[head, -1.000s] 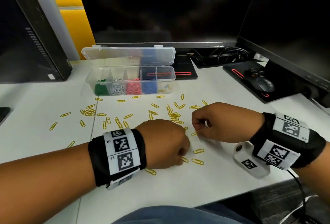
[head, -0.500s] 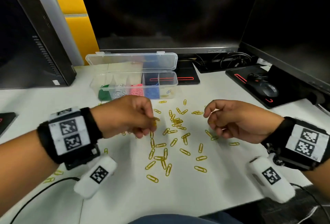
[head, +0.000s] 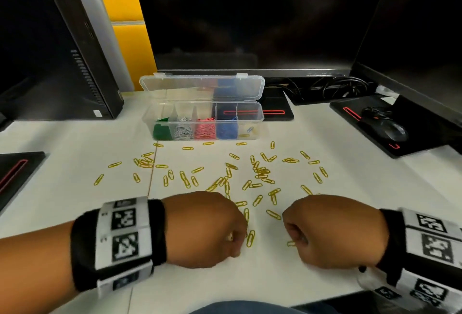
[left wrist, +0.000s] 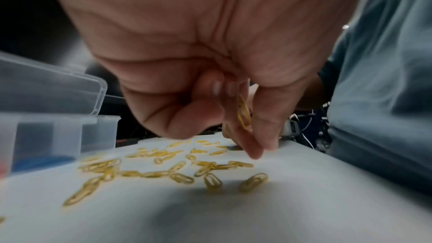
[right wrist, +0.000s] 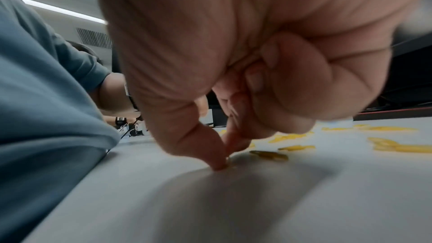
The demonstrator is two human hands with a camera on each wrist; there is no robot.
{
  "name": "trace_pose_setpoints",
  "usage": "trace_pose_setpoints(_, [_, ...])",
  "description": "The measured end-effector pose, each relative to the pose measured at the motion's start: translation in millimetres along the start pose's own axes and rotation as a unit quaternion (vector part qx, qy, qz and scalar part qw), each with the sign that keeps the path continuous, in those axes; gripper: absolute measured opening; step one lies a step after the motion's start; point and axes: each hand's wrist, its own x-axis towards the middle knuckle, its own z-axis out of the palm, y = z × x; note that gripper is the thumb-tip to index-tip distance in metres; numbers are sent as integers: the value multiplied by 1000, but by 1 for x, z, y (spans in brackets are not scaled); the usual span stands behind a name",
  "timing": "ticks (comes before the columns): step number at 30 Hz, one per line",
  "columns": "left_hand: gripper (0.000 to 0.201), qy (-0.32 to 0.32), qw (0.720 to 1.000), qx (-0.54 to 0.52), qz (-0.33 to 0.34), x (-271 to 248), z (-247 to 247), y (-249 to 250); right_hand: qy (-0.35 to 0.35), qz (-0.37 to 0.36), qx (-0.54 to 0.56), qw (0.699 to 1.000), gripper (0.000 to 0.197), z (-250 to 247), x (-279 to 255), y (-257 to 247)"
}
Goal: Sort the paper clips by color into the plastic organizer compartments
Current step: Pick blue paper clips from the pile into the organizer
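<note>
While both hands [head: 270, 232] pinch, yellow clips [head: 260, 171] litter the desk [head: 300, 276].

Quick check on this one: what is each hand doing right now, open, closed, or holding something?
Left hand: closed, pinching yellow paper clips.
Right hand: fingers curled, thumb and fingertip pinching at a yellow clip on the table; not yet lifted.

No legible text; only coded squares on wristbands [head: 125, 236].

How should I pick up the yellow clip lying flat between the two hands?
Judging by its pose, pinch the yellow clip across its long thin sides, coming straight down from above. It lies flat on the white table, so slide a fingertip under one rounded end first to lift it.
</note>
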Motion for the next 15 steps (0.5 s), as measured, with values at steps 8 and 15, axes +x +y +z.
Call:
trace_pose_setpoints(8, [26,-5,857,-508,-85,9,2,-31,-11,-13,729,684,17,-34,-3,69])
trace_pose_setpoints(15, [17,28,980,-199,-13,0,5,-39,21,33,817,575,30,-28,-7,101])
